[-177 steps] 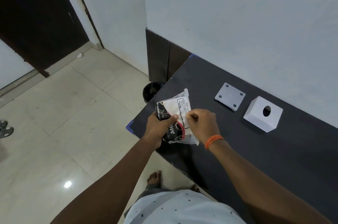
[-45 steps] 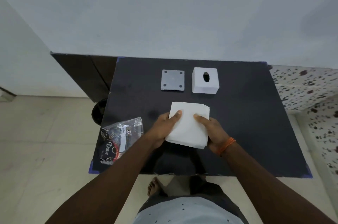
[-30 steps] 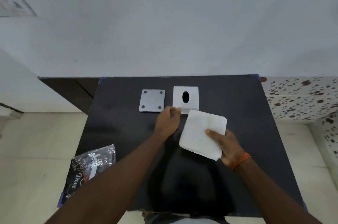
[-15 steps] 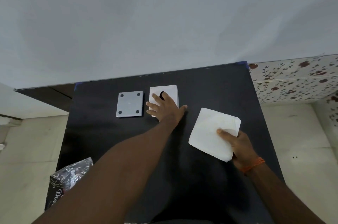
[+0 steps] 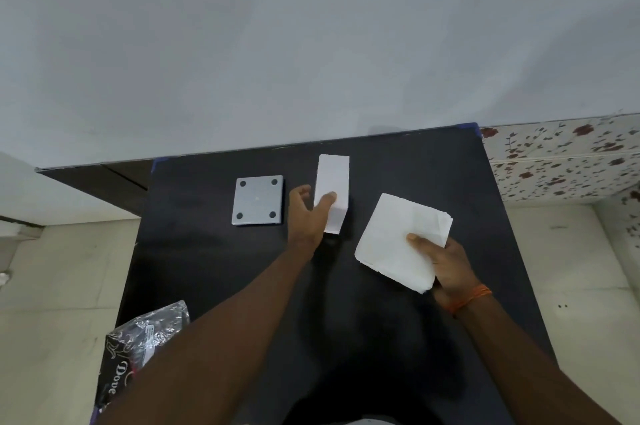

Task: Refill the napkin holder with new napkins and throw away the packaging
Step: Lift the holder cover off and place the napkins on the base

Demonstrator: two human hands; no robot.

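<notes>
The white napkin holder box [image 5: 332, 185] stands tipped on its side near the back of the black table [image 5: 194, 251], its oval slot out of sight. My left hand [image 5: 310, 213] grips it, thumb on the near face and fingers behind its left side. My right hand [image 5: 445, 261] holds a stack of white napkins [image 5: 398, 241] by its near right corner, just right of the box and a little above the table. The grey square base plate [image 5: 258, 200] with four holes lies flat to the left of the box. The opened black and clear napkin packaging [image 5: 138, 345] lies at the table's front left corner.
A grey wall runs directly behind the table. A speckled tiled ledge [image 5: 561, 161] adjoins the table on the right. Pale floor tiles [image 5: 59, 286] show on both sides.
My left hand reached the holder box, closed on it and tipped it up onto its side, hiding the slot. My right hand carried the napkin stack to the right.
</notes>
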